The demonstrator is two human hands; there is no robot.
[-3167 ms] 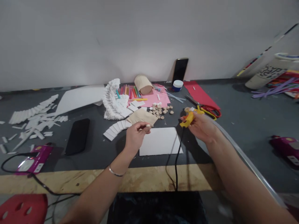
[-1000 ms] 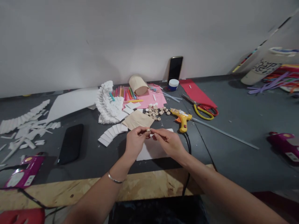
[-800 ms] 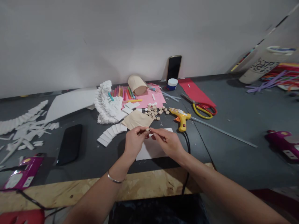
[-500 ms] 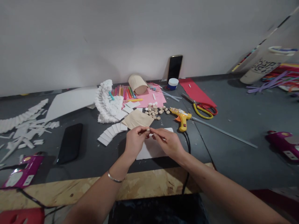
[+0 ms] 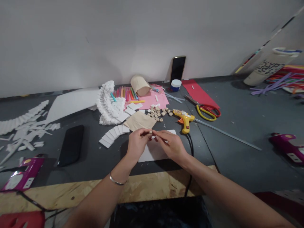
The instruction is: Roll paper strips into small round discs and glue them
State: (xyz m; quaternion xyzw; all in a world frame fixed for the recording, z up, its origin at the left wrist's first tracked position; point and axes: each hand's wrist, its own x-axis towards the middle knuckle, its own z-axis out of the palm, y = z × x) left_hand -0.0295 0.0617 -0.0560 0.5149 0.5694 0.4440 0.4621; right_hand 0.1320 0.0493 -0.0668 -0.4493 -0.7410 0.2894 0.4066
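From my remote view, the dark worktop (image 5: 232, 171) fills the lower scene, and on it, below the hands, lies a white card (image 5: 152, 153), partly hidden; it looks thin and light, so I'd lift it by an edge. The left hand (image 5: 138, 144) is almost fully closed, thumb and forefinger pinching one small tan piece. The right hand (image 5: 172, 145) is bunched too, its fingertips meeting the piece from the other side, though I can't tell whether they grip it or merely press. A tan sheet (image 5: 140, 121) lies just beyond, probably soft and easily creased. The yellow glue gun (image 5: 187, 121) rests on its side to the right; I'd take it only by the handle, since the tip may be hot. Near its nozzle sits a heap of round tan bits (image 5: 156, 114), seemingly akin to the held one. Smallest is that small tan piece (image 5: 150, 131), up between both sets of fingertips: I judge it nearly weightless, fairly firm yet crushable and easy to drop, best held lightly by its rim.
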